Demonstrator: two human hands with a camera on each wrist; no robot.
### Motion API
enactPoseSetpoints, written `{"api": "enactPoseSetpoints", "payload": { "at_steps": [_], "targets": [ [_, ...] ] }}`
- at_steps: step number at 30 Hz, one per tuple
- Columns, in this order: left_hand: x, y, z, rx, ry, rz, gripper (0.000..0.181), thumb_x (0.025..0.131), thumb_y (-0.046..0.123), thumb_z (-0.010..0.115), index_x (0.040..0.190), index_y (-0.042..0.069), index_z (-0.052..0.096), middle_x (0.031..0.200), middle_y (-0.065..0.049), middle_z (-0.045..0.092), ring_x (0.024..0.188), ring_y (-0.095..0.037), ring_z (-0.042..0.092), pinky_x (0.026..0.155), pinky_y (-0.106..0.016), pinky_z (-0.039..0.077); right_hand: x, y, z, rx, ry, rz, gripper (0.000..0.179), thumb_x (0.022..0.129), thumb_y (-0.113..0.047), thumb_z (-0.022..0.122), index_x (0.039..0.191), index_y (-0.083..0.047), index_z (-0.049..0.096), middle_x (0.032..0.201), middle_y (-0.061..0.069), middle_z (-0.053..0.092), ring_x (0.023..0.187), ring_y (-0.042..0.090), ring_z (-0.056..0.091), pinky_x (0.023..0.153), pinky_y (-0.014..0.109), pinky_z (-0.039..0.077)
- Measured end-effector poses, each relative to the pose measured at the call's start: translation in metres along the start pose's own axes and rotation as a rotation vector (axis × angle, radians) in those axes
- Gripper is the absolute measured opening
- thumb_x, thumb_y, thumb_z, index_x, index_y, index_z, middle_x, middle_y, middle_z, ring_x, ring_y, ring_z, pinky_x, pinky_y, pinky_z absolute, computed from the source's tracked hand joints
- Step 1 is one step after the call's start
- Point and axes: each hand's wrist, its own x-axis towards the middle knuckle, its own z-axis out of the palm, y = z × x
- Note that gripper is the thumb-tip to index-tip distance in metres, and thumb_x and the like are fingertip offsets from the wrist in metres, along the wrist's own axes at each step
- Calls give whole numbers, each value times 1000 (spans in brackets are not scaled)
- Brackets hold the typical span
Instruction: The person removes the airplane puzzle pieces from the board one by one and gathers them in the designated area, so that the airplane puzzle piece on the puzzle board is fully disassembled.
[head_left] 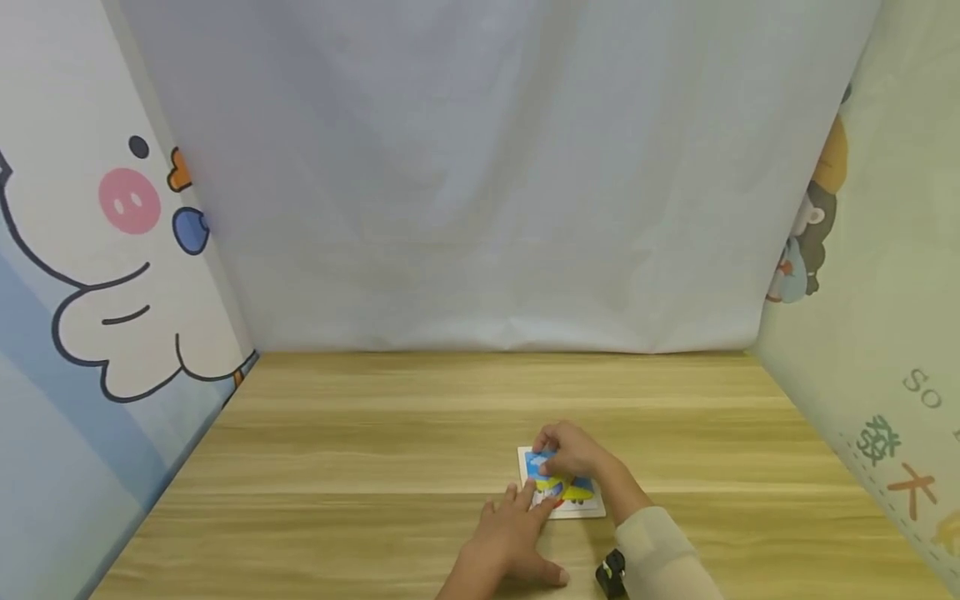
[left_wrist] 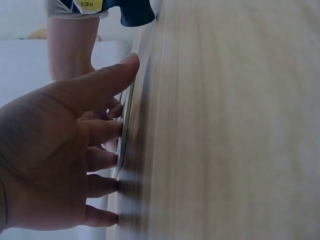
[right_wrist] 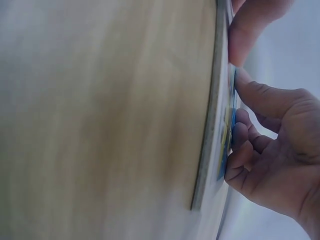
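A small flat picture puzzle [head_left: 576, 508] with a white border, blue sky and a yellow vehicle lies on the wooden table. My left hand [head_left: 507, 533] rests at its near left corner, fingers spread and fairly straight. In the left wrist view some fingertips [left_wrist: 119, 129] touch the board's edge and others the table. My right hand [head_left: 573, 450] reaches over the picture from the right, fingers bent. In the right wrist view its thumb and curled fingers hold a thin blue and yellow puzzle piece [right_wrist: 226, 137] against the board [right_wrist: 207, 150]. The right palm hides part of the picture.
The wooden table [head_left: 360, 475] extends around the board. A white cloth [head_left: 480, 208] hangs along the back, and printed panels stand at left [head_left: 135, 317] and right [head_left: 862, 350]. A small black device [head_left: 611, 573] sits by the right sleeve [head_left: 660, 546].
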Motion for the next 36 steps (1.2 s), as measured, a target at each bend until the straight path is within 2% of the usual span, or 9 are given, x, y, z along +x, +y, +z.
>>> {"api": "enactPoseSetpoints", "payload": {
  "at_steps": [11,23,27,36],
  "targets": [
    [3,3,0,38,-3,9,90,63,53,80,140,25,43,149,-14,27,133,-39,24,96,-61,28,-5,-5,-2,29,0,46,23,73,5,72,89,-6,59,81,4,55,75,20,52,61,31,47],
    [1,0,-3,25,2,12,90,59,49,83,138,25,45,148,-11,30,132,-37,27,96,-60,29,-3,-6,2,16,32,24,21,73,3,73,89,-5,61,82,2,56,78,18,52,72,35,46],
    [0,-1,-4,16,0,15,91,59,48,83,138,24,45,147,-11,30,132,-37,27,97,-60,29,-3,-8,3,11,35,21,20,73,1,74,88,-5,62,81,2,55,76,18,52,69,34,45],
    [-1,0,-6,18,-14,6,91,59,49,83,138,24,45,147,-11,31,132,-37,27,96,-61,29,-2,-11,3,75,32,51,24,73,0,76,88,-4,59,81,4,55,76,19,52,65,32,46]
  ]
}}
